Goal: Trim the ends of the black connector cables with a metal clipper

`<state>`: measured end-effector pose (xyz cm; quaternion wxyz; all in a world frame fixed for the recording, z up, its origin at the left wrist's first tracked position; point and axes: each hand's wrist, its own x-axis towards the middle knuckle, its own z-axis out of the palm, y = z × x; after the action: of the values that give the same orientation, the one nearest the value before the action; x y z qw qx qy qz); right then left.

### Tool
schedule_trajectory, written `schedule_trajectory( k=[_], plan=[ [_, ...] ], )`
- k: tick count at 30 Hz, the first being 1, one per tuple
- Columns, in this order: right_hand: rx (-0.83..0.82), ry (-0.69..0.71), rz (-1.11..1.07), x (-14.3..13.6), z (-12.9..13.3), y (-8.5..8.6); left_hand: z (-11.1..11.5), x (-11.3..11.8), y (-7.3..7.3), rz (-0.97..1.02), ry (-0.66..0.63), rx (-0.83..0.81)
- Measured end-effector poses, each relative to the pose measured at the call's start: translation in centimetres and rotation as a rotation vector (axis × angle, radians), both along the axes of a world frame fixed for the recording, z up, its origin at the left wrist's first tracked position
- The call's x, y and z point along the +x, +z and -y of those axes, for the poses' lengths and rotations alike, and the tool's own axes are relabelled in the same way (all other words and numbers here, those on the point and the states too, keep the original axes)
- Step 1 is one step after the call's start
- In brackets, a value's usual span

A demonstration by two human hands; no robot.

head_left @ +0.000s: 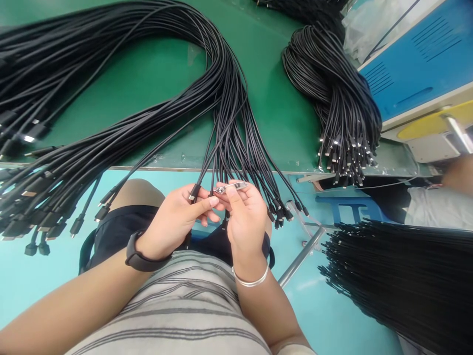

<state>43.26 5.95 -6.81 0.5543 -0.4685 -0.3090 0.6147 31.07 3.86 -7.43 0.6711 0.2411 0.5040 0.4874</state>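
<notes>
My left hand (186, 217) is closed on a black cable (195, 191) whose plug with a metal tip shows above its fingers. In my right hand (244, 212) I grip a small silver nail clipper (236, 186), thumb on top. Its jaws point left, touching or very near a cable end by my left fingertips. Behind both hands, a thick bundle of black cables (225, 103) bends over the table and hangs past its front edge. More cable ends with larger plugs (48, 207) spread out at the left.
The green table (148, 69) ends just beyond my hands. A coiled cable bundle (328, 88) lies at its right, beside a blue machine panel (421, 54). Another large cable bundle (402, 276) is at the lower right, near a metal bar (303, 256). Part of another person's arm (458, 175) shows at the right edge.
</notes>
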Motion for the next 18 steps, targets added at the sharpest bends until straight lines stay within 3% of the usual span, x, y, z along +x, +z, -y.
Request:
schedule_trajectory(
  k=[8,12,15,18],
  plan=[
    [-0.032,-0.035,-0.033,0.5,-0.1,-0.1,0.5,0.1,-0.1,0.016,-0.016,-0.03],
    [0.019,-0.063,-0.016,1.3,-0.1,0.1,0.8,0.0,-0.3,0.091,0.069,-0.087],
    [0.07,0.031,-0.054,1.4,0.5,0.8,0.7,-0.3,-0.4,0.084,0.103,-0.092],
    [0.068,0.185,-0.094,1.2,1.2,1.7,0.5,-0.7,-0.3,0.041,0.046,-0.034]
  ],
)
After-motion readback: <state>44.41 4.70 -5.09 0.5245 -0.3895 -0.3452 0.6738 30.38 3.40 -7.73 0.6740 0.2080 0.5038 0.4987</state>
